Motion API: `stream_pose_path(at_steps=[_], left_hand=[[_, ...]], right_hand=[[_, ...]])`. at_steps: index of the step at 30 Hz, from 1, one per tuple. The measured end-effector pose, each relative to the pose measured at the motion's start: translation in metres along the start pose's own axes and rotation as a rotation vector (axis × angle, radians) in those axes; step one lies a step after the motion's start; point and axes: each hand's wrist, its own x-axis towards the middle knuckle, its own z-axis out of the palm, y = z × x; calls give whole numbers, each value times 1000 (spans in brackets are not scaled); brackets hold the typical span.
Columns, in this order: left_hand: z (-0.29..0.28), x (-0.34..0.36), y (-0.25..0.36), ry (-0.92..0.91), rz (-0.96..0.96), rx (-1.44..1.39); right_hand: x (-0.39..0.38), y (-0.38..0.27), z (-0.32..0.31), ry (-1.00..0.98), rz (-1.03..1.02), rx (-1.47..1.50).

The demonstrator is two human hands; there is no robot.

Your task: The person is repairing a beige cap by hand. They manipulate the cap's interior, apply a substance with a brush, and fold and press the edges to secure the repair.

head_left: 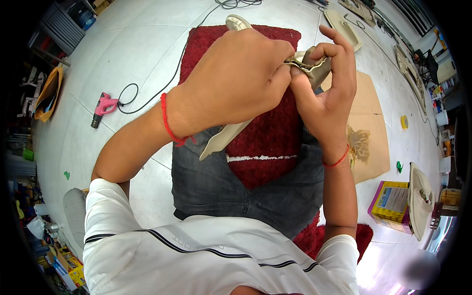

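You pinch the cover (pixel 320 73) with left hand (pixel 241 73) and right hand (pixel 335 83), above the red mat (pixel 265 135), most of it lying right of the left grip, nearer your right, while the trim's (pixel 227 138) long axis slants under the left toward your jeans (pixel 206 189).

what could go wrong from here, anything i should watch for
Possible risks:
1. The left hand and right hand pinch the crumpled edge of the beige material; a hard tug might tear or crease it.
2. The long beige piece runs behind the left hand, how it is supported hidden; it could slip.
3. The pink heat gun lies on the floor with its black cord trailing loose; it could snag someone's foot.
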Motion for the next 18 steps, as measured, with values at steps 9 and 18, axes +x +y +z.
stream_pose_path(at_steps=[9,18], left_hand=[[-7,3,-8,-8,14,22],[-13,3,-12,-108,4,-143]], right_hand=[[4,-3,12,90,-42,-37],[3,-5,13,92,-7,-37]])
